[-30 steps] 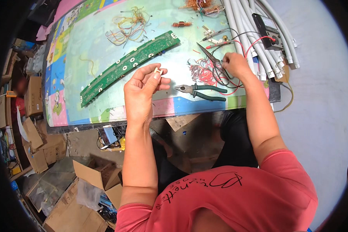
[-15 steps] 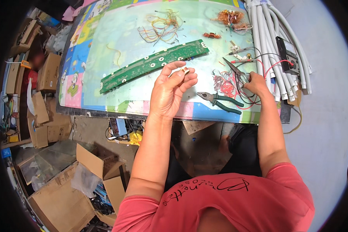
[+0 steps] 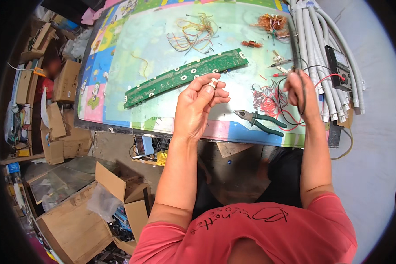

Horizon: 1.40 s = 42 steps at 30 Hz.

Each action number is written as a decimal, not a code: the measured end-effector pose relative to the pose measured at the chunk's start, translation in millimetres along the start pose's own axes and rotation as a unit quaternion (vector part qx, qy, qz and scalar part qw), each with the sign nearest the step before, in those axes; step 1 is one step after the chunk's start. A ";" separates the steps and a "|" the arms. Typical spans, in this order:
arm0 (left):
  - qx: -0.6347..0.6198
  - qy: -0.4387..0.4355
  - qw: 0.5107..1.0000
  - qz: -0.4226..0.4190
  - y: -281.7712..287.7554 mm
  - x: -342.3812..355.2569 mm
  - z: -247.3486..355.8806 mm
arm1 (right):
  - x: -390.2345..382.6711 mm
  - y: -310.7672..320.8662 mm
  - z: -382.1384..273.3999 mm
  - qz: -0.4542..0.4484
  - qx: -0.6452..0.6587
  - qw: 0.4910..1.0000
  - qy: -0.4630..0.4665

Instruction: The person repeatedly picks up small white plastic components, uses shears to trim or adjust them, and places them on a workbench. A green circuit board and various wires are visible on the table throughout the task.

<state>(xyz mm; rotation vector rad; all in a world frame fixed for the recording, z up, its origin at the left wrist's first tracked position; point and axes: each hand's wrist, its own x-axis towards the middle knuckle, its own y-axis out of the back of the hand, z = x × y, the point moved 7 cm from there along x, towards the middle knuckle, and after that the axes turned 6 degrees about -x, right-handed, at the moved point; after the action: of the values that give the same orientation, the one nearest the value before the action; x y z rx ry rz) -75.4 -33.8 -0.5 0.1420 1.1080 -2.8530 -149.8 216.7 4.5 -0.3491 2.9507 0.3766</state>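
1. On my feed the left hand (image 3: 194, 105) was up over the table (image 3: 160, 57), thumb and forefinger pinching a small pale part (image 3: 213, 82); the other fingers curled loosely.
2. The right hand (image 3: 302, 94) was wrapped around the handles of the scissors (image 3: 294, 50). Their dark blades pointed away from the body, too blurred for me to tell whether they were parted.
3. From my viewpoint the small pale part sat in front of the near edge of the green circuit board (image 3: 182, 78); I couldn't tell whether they touched.
4. Pliers (image 3: 252, 117) with dark green handles lay between the hands, near the table's front edge, just beside red and grey wire scraps (image 3: 265, 100).
5. Beyond the board I saw tangled yellowish wires (image 3: 193, 36) and, to their right, a small copper coil (image 3: 252, 44).
6. At far right, a black meter (image 3: 339, 61) rested on pale tubes (image 3: 313, 57).
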 end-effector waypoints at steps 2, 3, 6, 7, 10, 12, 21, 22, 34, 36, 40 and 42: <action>0.004 -0.005 1.000 0.002 1.1 1.4 0.0 | -3.7 -23.9 1.1 0.027 -0.041 0.996 0.075; 0.005 -0.009 1.000 0.006 3.6 1.6 0.9 | -8.7 -37.5 -7.3 -0.006 -0.111 0.988 0.111; -0.029 -0.005 1.000 0.011 7.2 2.1 0.7 | -23.3 -67.6 -20.8 -0.060 -0.243 0.961 0.121; -0.037 -0.007 0.999 0.013 9.2 2.8 0.6 | -26.7 -74.9 -20.2 -0.067 -0.263 0.954 0.125; -0.037 -0.019 0.999 0.016 14.9 4.1 0.2 | -33.1 -88.6 -22.2 -0.067 -0.327 0.928 0.166; -0.031 -0.034 0.999 0.019 15.2 3.1 1.5 | -35.2 -92.2 -22.6 -0.045 -0.356 0.913 0.194; -0.020 -0.032 0.998 0.047 15.8 1.8 -1.1 | -36.6 -101.8 -22.2 -0.029 -0.382 0.898 0.218; -0.015 -0.031 0.998 0.050 15.6 1.9 -1.9 | -37.0 -103.0 -20.9 -0.032 -0.380 0.898 0.219; 0.021 -0.030 0.997 0.071 10.0 -3.5 1.7 | -37.9 -115.3 -6.8 -0.067 -0.391 0.893 0.214; 0.025 -0.027 0.996 0.076 10.2 -3.9 3.5 | -38.1 -115.3 -8.1 -0.063 -0.401 0.887 0.222; 0.026 -0.030 0.997 0.072 10.9 -4.9 6.7 | -42.3 -113.5 -23.3 -0.042 -0.402 0.873 0.273; 0.044 -0.026 0.996 0.073 10.5 -5.5 7.9 | -42.0 -114.6 -19.4 -0.050 -0.404 0.874 0.265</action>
<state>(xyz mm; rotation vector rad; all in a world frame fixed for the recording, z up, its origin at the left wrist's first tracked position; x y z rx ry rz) -69.3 -46.6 -1.1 0.1482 0.9213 -2.7594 -83.4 112.5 4.0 -0.7951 3.0640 1.7586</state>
